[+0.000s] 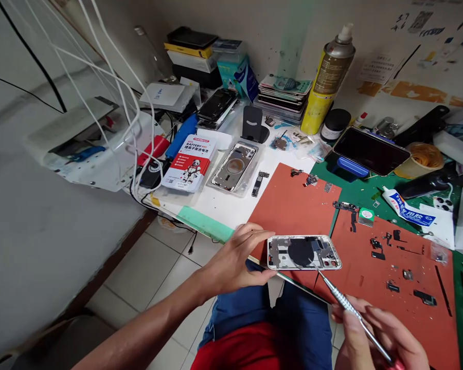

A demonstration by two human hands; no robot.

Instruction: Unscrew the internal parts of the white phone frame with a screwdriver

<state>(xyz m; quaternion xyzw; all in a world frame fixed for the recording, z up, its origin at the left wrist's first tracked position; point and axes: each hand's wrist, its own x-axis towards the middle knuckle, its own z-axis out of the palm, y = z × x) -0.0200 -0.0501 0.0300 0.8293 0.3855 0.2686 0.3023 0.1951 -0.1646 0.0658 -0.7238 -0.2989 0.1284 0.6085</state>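
Observation:
My left hand (241, 257) grips one short end of a phone housing (326, 259), fingers on the upper edge and thumb on the lower. The housing is stripped, with a round black pad (301, 252) in its middle and camera openings at the right end. My right hand (374, 329) is closed around a slim metal hand tool (345, 301) with a knurled grip. Its thin tip reaches the housing close to the pad's lower right; whether it touches cannot be made out. The housing is held at the front edge of the orange mat (293, 205).
Small phone parts (407, 275) lie scattered on the right mat. A second phone housing (234, 167) rests in a clear tray beside a battery box (191, 162). Behind stand a yellow spray can (327, 82) and a propped phone (371, 150). White cables (139, 123) hang at left.

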